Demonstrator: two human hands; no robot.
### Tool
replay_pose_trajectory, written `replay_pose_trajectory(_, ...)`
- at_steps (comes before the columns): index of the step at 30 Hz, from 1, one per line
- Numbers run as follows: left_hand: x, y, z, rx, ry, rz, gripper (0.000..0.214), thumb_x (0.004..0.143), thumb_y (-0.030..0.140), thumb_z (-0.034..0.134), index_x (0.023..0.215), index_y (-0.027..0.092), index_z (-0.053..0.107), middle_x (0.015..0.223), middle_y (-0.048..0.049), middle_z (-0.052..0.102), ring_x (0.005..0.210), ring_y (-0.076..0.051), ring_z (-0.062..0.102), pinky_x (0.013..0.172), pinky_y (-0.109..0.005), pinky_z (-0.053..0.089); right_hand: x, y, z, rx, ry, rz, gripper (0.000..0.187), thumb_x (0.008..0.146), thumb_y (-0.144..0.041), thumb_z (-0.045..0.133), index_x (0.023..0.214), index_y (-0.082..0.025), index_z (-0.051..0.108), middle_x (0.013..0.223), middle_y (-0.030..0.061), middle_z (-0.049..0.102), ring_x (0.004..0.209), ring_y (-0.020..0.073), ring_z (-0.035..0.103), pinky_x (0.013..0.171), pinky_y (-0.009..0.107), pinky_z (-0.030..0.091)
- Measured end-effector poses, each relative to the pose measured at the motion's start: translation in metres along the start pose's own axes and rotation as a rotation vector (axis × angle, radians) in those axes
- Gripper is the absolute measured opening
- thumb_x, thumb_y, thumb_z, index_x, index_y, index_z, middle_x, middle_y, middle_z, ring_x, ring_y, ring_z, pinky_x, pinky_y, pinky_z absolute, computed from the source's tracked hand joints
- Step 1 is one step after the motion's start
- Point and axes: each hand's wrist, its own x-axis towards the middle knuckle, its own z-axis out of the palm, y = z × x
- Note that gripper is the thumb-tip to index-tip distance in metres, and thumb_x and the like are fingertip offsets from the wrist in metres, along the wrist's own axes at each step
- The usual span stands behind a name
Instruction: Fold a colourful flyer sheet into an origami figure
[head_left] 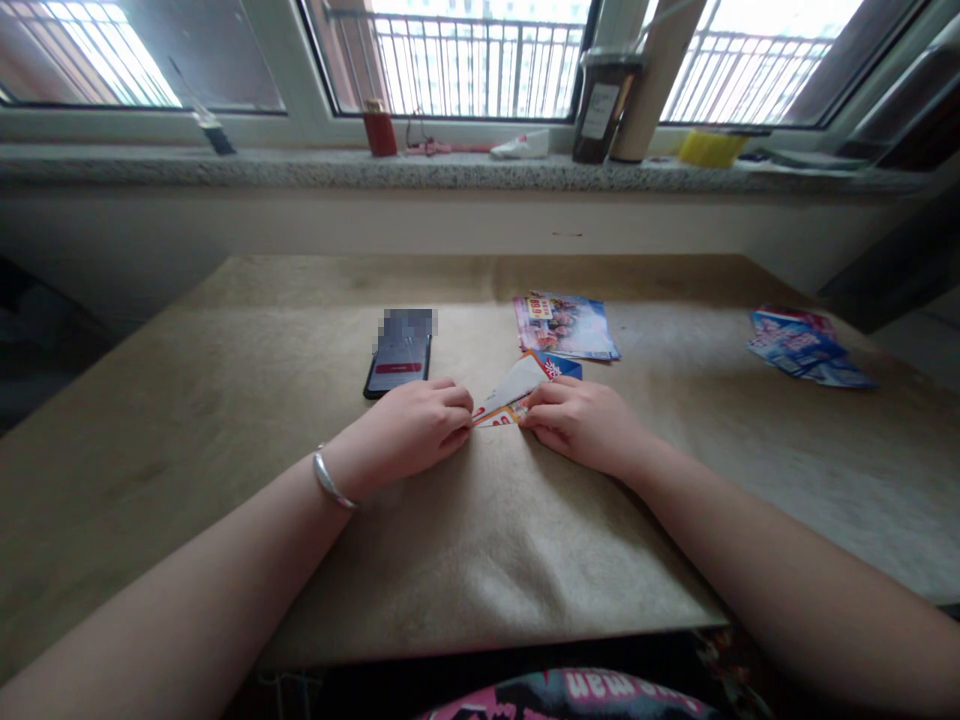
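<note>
A partly folded sheet of printed paper (517,386), white with orange, red and blue print, lies on the table between my two hands. My left hand (420,425) is closed on its left corner, the fingertips pinched together there. At the paper's right side, the curled fingers of my right hand (581,422) grip its lower edge. A silver bangle (330,478) sits on my left wrist. Just beyond the folded paper lies a stack of colourful printed leaflets (570,325).
A phone (400,350) lies on the table (300,300) beyond my left hand. Several blue and red folded papers (806,348) are at the far right. The granite windowsill (285,172) holds a red container (380,130), a dark lidded jar (600,110) and a yellow item (711,149).
</note>
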Motion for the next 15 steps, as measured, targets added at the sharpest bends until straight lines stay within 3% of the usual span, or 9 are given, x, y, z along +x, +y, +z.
replay_pose_trajectory(8, -0.0031, -0.0055, -0.0076, -0.045, -0.091, 0.016, 0.017, 0.088, 0.017, 0.053, 0.086, 0.019, 0.070, 0.091, -0.0027, 0.070, 0.086, -0.016, 0.061, 0.080, -0.028, 0.048, -0.0018, 0.0016, -0.0001, 0.003, 0.012, -0.011, 0.019, 0.087, -0.022, 0.052, 0.084, -0.024, 0.071, 0.092, 0.0029, 0.069, 0.082, 0.0158, 0.058, 0.068, 0.027, 0.040)
replay_pose_trajectory(15, -0.0045, -0.0061, -0.0041, -0.038, -0.076, -0.008, 0.017, 0.090, 0.022, 0.051, 0.094, 0.018, 0.066, 0.097, -0.0049, 0.067, 0.084, -0.016, 0.061, 0.077, -0.027, 0.048, -0.0024, 0.0011, -0.0002, 0.009, -0.007, -0.012, 0.019, 0.088, -0.020, 0.051, 0.086, -0.023, 0.070, 0.095, 0.0034, 0.069, 0.087, 0.0162, 0.058, 0.071, 0.027, 0.040)
